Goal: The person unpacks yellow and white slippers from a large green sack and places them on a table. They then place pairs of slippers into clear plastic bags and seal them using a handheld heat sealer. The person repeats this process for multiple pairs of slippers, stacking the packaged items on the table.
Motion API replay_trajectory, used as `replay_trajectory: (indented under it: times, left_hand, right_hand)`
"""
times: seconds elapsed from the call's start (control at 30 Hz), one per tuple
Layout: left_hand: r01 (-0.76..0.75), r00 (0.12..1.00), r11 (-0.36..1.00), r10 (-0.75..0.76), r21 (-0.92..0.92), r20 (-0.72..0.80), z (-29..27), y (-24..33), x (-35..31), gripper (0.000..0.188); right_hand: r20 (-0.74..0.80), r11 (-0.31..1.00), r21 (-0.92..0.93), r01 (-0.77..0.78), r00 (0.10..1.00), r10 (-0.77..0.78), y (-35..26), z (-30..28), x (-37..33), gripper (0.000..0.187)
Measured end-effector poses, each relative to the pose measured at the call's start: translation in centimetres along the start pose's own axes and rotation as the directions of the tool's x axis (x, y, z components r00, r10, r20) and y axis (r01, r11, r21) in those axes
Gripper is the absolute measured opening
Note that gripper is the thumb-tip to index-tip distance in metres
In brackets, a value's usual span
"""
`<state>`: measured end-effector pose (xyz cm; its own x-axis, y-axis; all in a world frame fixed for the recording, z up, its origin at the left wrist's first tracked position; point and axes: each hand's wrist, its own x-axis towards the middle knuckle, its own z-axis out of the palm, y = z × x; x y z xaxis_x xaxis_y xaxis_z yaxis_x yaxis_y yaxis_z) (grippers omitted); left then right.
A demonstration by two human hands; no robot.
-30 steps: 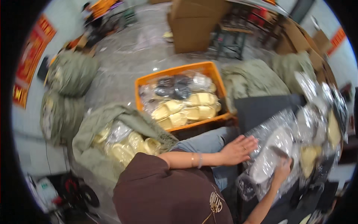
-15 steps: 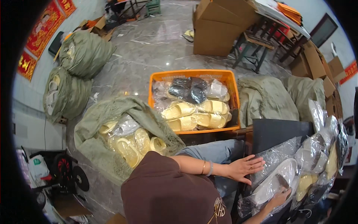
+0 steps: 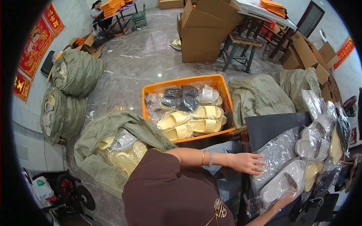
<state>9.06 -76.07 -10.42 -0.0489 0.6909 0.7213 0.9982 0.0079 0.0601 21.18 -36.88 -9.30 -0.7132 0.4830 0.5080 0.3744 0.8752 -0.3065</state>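
The room is a workshop with a grey marble floor [image 3: 143, 64], cardboard boxes [image 3: 203, 37] and a green stool at the back, and stuffed green sacks [image 3: 75, 73] along the left wall. Just ahead of me stands an orange crate [image 3: 188, 81] full of yellow and dark slippers in thin bags, and to my left an open green sack [image 3: 109, 130] shows more yellow slippers inside. My left hand [image 3: 247, 162] lies flat, fingers spread apart, on a clear plastic bag [image 3: 277, 152] that rests on the dark work surface [image 3: 271, 126] at my right side. My right hand [image 3: 288, 196] is lower, at the end of a white slipper [image 3: 281, 182] that sits in its own clear bag; the fingers seem curled about it, but I cannot tell how firmly they close, because the plastic hides them. More bagged slippers [image 3: 320, 139] are piled just beside, toward the right edge. I judge the slipper to be light and soft, a foam that bends easily, and the film around it is slippery and crinkles. It is better to take it across the sole, through the bag, and to pinch the empty bag at its open edge.
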Motion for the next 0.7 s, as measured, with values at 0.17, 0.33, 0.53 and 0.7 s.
replay_trajectory:
  times: [0.17,0.33,0.53,0.7]
  left_hand:
    - [0.069,0.994,0.996,-0.065,-0.052,0.089,0.0,0.3,0.0,0.036]
    - [0.189,0.967,0.967,-0.153,-0.17,0.206,-0.3,0.7,-0.8,0.039]
    - [-0.07,0.968,0.997,0.064,0.015,0.244,-3.2,-2.3,1.8,0.028]
    - [-0.009,0.921,0.999,0.027,-0.049,0.389,-4.5,-4.7,2.6,0.03]
  right_hand:
    - [0.036,0.989,0.048,-0.137,0.99,0.136,-4.1,-1.0,-1.4,0.036]
    - [-0.065,0.999,0.04,0.016,0.998,-0.013,-0.3,0.6,-2.2,0.038]
    - [-0.054,0.976,0.144,-0.164,0.983,0.173,-8.1,-3.9,-0.4,0.018]
    - [-0.082,0.959,0.124,-0.254,0.961,0.265,-9.6,-5.8,-0.2,0.018]
